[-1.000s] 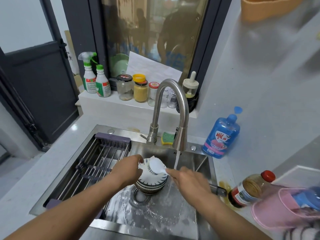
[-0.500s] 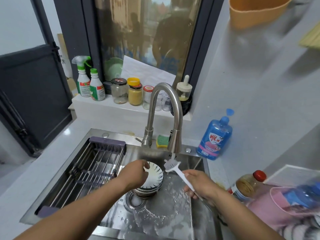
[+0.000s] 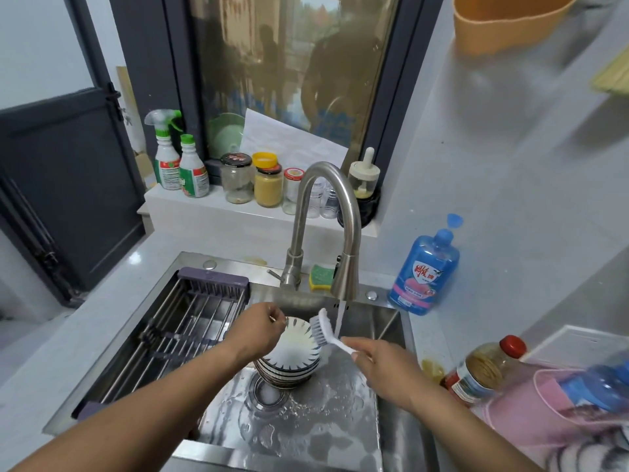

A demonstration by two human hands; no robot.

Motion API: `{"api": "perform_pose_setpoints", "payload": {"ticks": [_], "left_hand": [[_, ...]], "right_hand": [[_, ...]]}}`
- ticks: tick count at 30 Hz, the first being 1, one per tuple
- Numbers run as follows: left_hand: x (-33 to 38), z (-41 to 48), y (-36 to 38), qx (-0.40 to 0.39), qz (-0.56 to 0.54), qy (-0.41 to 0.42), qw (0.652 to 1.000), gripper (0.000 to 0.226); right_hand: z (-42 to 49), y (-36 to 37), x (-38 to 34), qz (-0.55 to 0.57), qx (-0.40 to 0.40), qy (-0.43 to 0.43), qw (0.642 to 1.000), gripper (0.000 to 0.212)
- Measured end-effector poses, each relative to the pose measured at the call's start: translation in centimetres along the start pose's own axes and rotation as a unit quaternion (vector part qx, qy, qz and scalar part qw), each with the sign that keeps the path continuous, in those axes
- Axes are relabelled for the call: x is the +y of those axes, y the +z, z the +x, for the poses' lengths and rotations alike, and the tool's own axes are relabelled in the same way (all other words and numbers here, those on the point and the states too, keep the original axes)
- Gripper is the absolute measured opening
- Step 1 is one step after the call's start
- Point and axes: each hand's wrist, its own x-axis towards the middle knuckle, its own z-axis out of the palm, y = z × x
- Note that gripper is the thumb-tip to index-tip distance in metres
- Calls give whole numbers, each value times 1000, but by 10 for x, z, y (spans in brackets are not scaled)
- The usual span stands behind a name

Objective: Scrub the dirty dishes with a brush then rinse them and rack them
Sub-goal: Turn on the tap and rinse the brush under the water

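Sink [image 3: 374, 323]: basin wet, drain rack [image 3: 177, 321] just left of the left hand, no dishes on it yet. Faucet [image 3: 350, 267] above and between the hands, water stream [image 3: 341, 316] running. Stack of bowls [image 3: 289, 374] under the left hand; top bowl [image 3: 296, 349] now sits mouth-up on the stack, where a second ago it was tipped and scrubbed on its outside. Left hand [image 3: 258, 332] fingers curled on that bowl's far-left rim, holding it. Right hand [image 3: 384, 369] grips the brush [image 3: 323, 330] by the handle; the head, up under the tap half a second ago, is back at the bowl's right rim. Judgement: scrubbing of the inside about to start; rinsing and racking still ahead.
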Motion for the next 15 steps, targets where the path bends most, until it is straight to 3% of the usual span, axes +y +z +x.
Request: {"api": "perform_pose_setpoints", "payload": {"ticks": [2, 6, 12, 15], "left_hand": [[-4, -1, -4, 13, 10, -6, 1000, 12], [-14, -3, -7, 4, 16, -11, 1000, 13], [-18, -2, -9, 20, 7, -13, 1000, 11], [-19, -1, -9, 19, 13, -11, 1000, 9]], "right_hand": [[-2, 18, -8, -67, -2, -36, 997, 41], [3, 52, -15, -218, -90, -13, 972, 41], [18, 39, -32, -174, -24, -49, 983, 38], [20, 39, -27, -259, -67, -27, 963, 33]]}}
